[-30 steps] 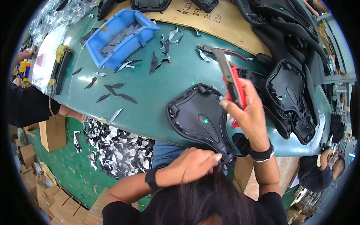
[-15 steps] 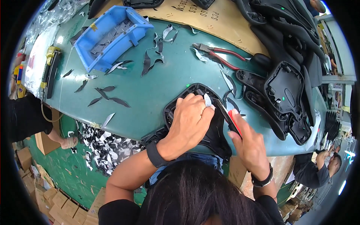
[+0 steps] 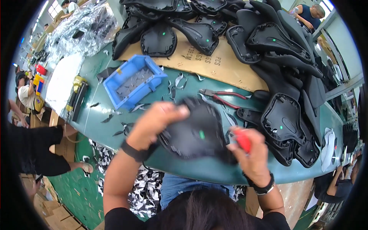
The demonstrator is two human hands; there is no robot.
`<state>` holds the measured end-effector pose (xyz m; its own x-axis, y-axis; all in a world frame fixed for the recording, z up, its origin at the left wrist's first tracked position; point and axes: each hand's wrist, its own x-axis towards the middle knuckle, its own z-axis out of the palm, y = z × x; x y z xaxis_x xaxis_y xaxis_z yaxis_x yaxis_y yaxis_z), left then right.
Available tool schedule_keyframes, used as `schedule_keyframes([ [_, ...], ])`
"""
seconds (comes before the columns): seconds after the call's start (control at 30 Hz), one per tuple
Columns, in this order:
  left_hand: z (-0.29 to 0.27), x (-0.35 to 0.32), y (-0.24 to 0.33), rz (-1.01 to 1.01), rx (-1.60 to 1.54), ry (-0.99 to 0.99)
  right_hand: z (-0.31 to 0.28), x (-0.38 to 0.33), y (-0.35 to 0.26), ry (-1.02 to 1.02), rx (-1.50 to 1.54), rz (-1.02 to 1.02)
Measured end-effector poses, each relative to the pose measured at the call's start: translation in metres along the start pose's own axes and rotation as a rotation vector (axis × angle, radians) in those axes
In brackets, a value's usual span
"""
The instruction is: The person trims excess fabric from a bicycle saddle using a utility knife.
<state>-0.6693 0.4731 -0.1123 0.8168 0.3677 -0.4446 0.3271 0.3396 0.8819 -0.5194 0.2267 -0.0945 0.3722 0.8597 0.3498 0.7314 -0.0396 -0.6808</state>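
Both hands work on a black saddle at the near edge of the green surface.
Left hand grips the saddle's left side, fingers curled over its rim; the saddle is blurred, underside up with a green dot showing. Right hand is clenched around a red-handled tool pressed against the saddle's right side. Red-handled pliers lie just beyond the saddle. A blue tray of dark scraps sits toward the left, near a yellow-and-black tool at the left edge. More black saddles are piled along the right and far edges, some on a cardboard sheet.
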Motion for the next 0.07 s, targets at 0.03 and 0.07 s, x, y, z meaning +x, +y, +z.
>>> schedule_keyframes([
  [0.03,-0.01,0.009,0.024,0.141,-0.05,0.115,-0.007,-0.001,0.009,0.214,0.062,-0.01],
  [0.07,-0.01,0.021,0.055,0.343,-0.165,0.201,-0.009,0.0,0.013,0.227,0.054,-0.004],
])
